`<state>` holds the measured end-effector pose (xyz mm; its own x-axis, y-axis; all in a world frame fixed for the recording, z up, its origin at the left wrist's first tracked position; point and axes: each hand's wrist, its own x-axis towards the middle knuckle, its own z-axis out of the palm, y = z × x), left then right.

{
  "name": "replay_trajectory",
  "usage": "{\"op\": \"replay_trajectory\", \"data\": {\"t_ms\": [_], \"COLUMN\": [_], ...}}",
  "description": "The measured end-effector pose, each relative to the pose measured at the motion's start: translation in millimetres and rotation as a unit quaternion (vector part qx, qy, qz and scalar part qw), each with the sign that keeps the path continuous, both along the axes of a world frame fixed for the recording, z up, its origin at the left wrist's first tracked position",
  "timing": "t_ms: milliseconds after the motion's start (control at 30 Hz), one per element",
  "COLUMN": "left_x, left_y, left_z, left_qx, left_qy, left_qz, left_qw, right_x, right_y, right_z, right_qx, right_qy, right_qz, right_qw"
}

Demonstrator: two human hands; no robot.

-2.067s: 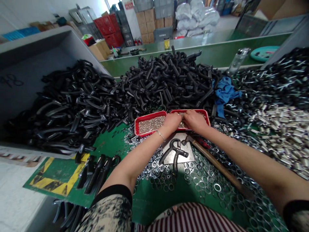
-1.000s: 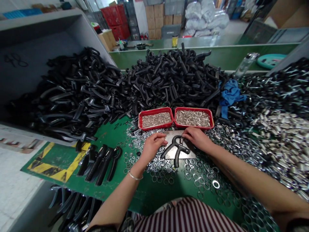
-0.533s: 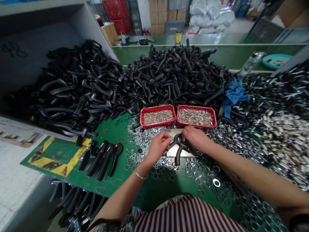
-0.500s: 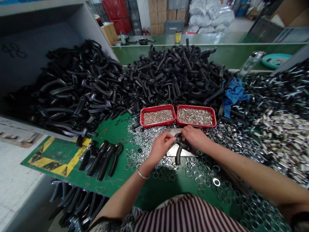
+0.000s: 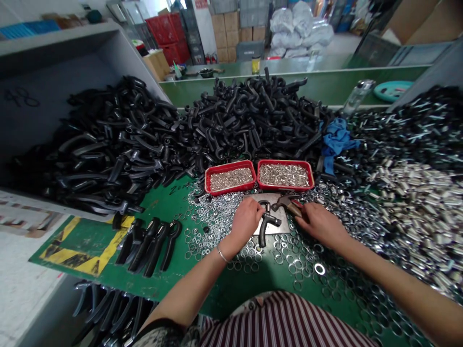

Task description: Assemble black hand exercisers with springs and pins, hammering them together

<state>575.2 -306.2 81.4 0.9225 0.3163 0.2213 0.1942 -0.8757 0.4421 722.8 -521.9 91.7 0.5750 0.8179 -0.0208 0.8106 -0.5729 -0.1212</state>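
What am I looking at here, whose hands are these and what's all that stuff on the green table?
This is one view from a camera worn on a person's head, looking down at their own two bare hands at a workbench. The left hand steadies a black hand-grip part lying on a small metal plate. The right hand holds a hammer, its head just above that part. Around them the green table is strewn with shiny metal washers. Behind sit two red trays of small metal pieces, then big heaps of black plastic handles. A blue cloth lies to the right, beside a heap of short metal tubes.
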Motion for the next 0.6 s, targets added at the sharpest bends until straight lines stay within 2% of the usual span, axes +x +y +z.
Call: {"op": "replay_trajectory", "data": {"t_ms": [100,167,267,433,600], "left_x": [3.3,2.4,-6.8,-28.8,-26.9], "left_y": [3.3,2.7,-8.2,-33.7,-34.9], "left_z": [0.2,0.9,3.5,6.1,-1.2], "left_qx": [0.086,0.130,0.159,0.095,0.002], "left_qy": [0.015,0.022,0.037,0.042,0.001], "left_qz": [-0.073,-0.106,-0.098,0.002,0.002], "left_qw": [0.993,0.986,0.982,0.995,1.000], "right_x": [4.0,3.1,-1.4,-1.9,2.9], "right_y": [4.0,8.2,14.7,20.2,22.3], "right_z": [4.2,11.5,21.3,27.3,32.3], "right_qx": [0.116,0.162,0.194,0.126,0.174], "right_qy": [0.102,0.171,0.183,0.158,0.159], "right_qz": [-0.016,0.001,0.038,0.091,0.077], "right_qw": [0.988,0.972,0.963,0.975,0.969]}}
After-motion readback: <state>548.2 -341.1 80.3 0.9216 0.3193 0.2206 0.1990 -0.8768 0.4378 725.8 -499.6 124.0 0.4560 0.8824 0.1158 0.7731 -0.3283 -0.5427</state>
